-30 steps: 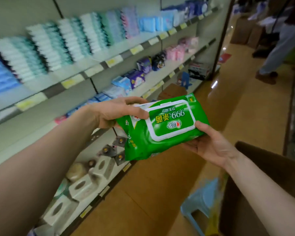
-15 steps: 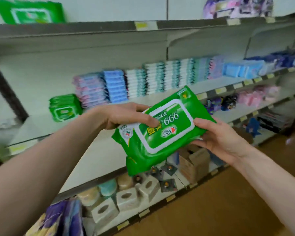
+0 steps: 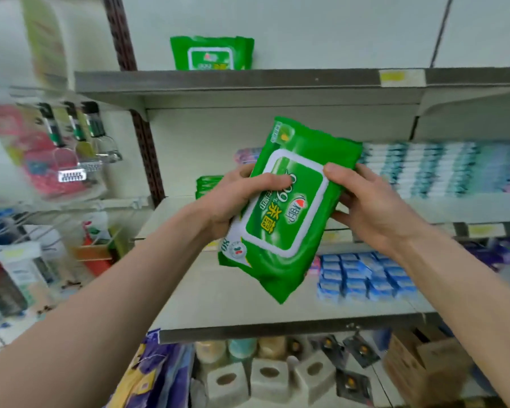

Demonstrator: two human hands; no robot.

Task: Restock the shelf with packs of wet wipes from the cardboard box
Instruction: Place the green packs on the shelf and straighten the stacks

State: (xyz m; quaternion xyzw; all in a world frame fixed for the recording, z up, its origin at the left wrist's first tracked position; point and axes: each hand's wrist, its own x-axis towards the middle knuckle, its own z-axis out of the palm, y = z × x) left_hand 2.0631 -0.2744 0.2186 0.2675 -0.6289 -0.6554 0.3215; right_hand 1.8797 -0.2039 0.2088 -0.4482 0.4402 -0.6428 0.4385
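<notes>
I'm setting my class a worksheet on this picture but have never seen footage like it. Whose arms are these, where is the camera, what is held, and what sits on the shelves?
No machine here: these are a person's two bare arms, filmed by one camera worn on their head, looking forward and down. The left hand and right hand both grip one green pack of wet wipes, tilted, its white-framed lid facing the camera. Ahead are shop shelves. On the top shelf a matching green pack stands upright. On the middle shelf more green packs lie behind the left hand, with stacks of pale blue-and-white packs to the right. The lower shelf holds small blue packs. A cardboard box sits at bottom right.
</notes>
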